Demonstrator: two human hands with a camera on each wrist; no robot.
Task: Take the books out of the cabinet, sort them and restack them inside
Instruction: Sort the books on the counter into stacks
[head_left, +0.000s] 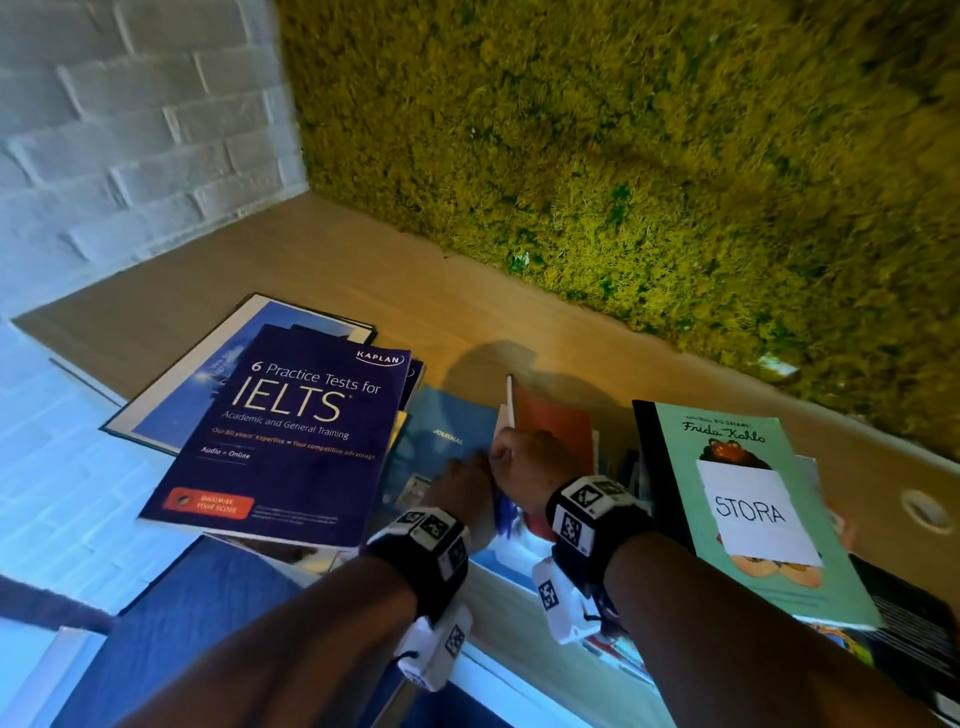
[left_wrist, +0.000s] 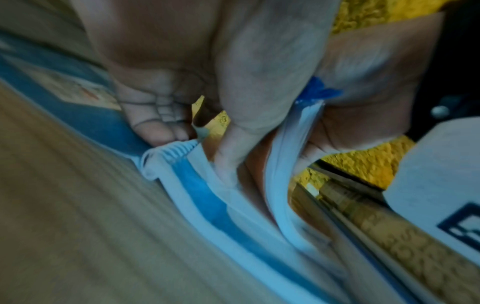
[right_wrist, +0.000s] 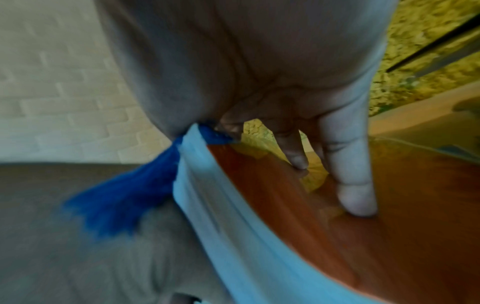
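The right hand (head_left: 524, 467) is gripping the orange book (head_left: 558, 423), tilted up on the tabletop (head_left: 363, 270) between the IELTS book (head_left: 291, 431) and Frida book (head_left: 743, 499). The left hand (head_left: 460, 486) is pinching white pages (left_wrist: 293, 168) beside the blue journal (head_left: 447, 436).

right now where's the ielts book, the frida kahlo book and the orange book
IELTS book (head_left: 291, 431), head view, middle of purple cover
Frida Kahlo book (head_left: 675, 452), head view, bare green cover
orange book (head_left: 558, 423), head view, orange cover

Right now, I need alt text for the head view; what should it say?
Both hands, left hand and right hand, grip an orange book raised on edge over a blue journal on a wooden top. An IELTS book lies left, a Frida Kahlo book right, a moss wall behind.
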